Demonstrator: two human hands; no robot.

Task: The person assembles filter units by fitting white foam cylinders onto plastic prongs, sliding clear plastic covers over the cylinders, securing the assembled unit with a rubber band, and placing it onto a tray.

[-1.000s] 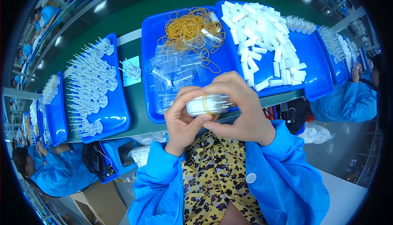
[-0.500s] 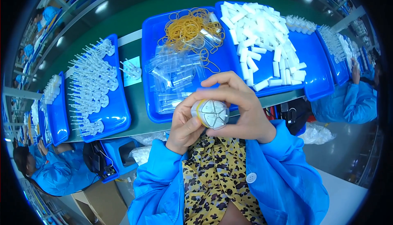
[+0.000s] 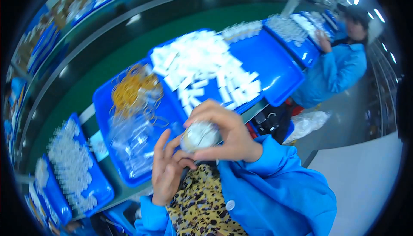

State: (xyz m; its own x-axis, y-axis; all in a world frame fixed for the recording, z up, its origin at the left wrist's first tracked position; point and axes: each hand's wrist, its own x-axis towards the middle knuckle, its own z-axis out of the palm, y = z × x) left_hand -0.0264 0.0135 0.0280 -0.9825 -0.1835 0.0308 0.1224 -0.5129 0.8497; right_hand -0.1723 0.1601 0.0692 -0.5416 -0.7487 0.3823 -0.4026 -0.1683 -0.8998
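My right hand (image 3: 232, 135) is closed around a round bundle of white wedge-shaped pieces (image 3: 200, 136), held up in front of the patterned shirt. A yellowish band shows faintly at the bundle's left side. Beside it, my left hand (image 3: 165, 173) has its fingers spread, and their tips are close to the bundle. Whether they touch it I cannot tell, as the picture is smeared. Just beyond the hands, a blue tray (image 3: 170, 105) holds a heap of tan rubber bands (image 3: 133, 87) and a pile of clear plastic pieces (image 3: 129, 135).
White blocks (image 3: 193, 59) are heaped in a second blue tray (image 3: 275, 75) to the right. At the left, another tray (image 3: 101, 188) carries rows of white spiked pieces (image 3: 71, 163). A co-worker in blue (image 3: 331, 72) sits at the far right, by a plastic bag (image 3: 307, 126).
The view has swung to the right, so the trays appear shifted left and tilted. My left hand has let go of the bundle and spread its fingers; my right hand still holds it.
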